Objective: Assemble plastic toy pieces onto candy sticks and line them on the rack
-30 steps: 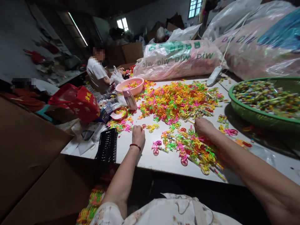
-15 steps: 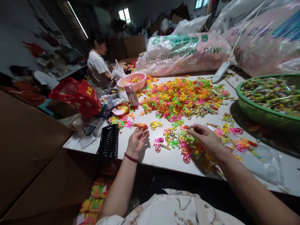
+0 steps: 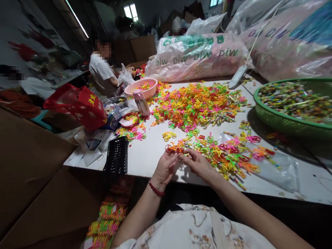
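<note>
The left hand (image 3: 164, 169) is pinching an orange and red toy bike (image 3: 178, 148) between its thumb and fingers, near the middle of the frame. A red bead bracelet (image 3: 156, 188) is on that wrist. The right hand (image 3: 199, 166) comes in from the right, its fingertips at the toy's lower edge. Its thumb and fingers are close together, but I can't tell if they pinch anything.

The white table (image 3: 144, 157) is under them. Just above the held toy lie some yellow toy bikes (image 3: 169, 136). To the right is a small, messy heap (image 3: 223, 155) of bright toys, by a clear plastic bag (image 3: 284, 174). A much bigger pile (image 3: 199, 103) sits above the middle of the frame.

A black basket (image 3: 117, 155) is left of the hands. A big green tub (image 3: 290, 119), full of tiny colorful bits, is at the right edge. A pink bowl (image 3: 150, 93) and a bottle (image 3: 141, 103) stand in the upper middle, left of the big pile.
</note>
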A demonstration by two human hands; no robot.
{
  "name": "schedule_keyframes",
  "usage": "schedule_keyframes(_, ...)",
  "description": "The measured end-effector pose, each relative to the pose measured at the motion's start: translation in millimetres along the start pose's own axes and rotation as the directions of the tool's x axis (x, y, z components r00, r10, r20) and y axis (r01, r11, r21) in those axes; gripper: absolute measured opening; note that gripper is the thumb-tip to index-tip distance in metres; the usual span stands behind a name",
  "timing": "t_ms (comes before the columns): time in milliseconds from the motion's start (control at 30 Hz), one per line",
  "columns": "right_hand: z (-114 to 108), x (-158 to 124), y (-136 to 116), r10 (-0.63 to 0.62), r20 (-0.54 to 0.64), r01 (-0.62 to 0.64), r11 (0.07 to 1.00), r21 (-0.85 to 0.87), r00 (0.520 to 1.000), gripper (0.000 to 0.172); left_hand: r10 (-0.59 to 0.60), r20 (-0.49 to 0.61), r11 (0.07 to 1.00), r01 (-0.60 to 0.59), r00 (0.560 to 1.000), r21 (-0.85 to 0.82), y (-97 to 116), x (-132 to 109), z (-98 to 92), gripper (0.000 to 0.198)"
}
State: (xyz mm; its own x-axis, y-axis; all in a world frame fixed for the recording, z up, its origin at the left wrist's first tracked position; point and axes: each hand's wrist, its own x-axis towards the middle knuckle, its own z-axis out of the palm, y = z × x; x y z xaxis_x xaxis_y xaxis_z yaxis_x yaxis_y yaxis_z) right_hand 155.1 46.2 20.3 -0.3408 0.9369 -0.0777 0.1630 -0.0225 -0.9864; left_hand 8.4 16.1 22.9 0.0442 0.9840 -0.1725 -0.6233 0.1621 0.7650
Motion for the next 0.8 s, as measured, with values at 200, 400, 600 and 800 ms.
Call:
schedule_keyframes(200, -8.6, 1.4, 17.0, 0.109, -0.025, -0.108, 0.994, 0.023, 0.994, 0.021, -0.081, -0.017, 0.995, 0.082, 0.997, 0.062, -12.5, -2.5, 1.4, 0.05)
schedule_keyframes(400, -24.1, -1.0, 13.6, 0.172, 0.075, -0.164, 0.981, -0.104, 0.982, 0.016, -0.057, 0.06, 0.887, 0.023, 0.997, 0.461, 3.0, 8.2, -9.1, 0.039)
schedule_keyframes(600, -20.5, -4.3, 2.8, 0.044, -0.057, -0.056, 0.972, -0.227, 0.997, 0.027, 0.014, -0.078, 0.876, 0.025, 0.997, 0.482, -14.4, 9.8, -2.0, 0.041)
schedule_keyframes(800, -11.2, -17.4, 7.7, -0.013, -0.01, 0.012, 0.999, -0.051, 1.0, 0.033, -0.005, -0.206, 0.972, 0.053, 0.978, 0.23, -21.8, 13.0, -0.1, 0.045)
